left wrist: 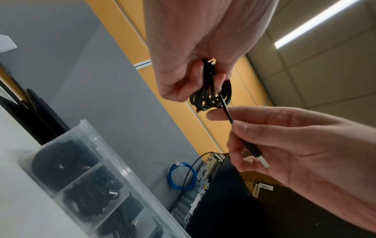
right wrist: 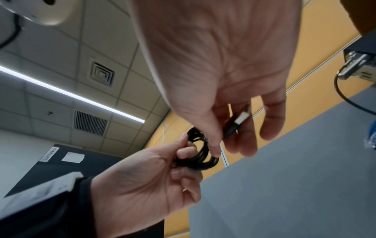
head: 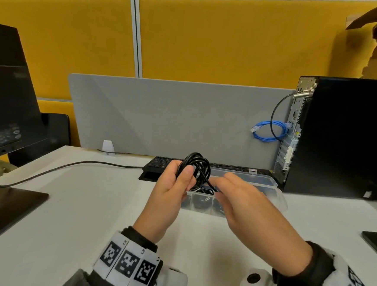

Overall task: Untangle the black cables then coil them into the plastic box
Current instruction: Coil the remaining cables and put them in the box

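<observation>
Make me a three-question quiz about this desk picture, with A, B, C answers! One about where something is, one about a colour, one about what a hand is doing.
1. Where is the plastic box?
A. on the desk in front of the keyboard
B. on top of the computer tower
C. on the floor

2. What colour is the looped cable hanging beside the computer tower?
A. red
B. blue
C. green

3. What is the left hand doing?
A. lying flat on the desk
B. typing on the keyboard
C. gripping a black cable coil

Answers:
1 A, the box sits on the white desk just in front of the keyboard.
2 B, the loop is bright blue.
3 C, its fingers curl round the black cable coil, while the right hand pinches the loose end near the plug.
</observation>
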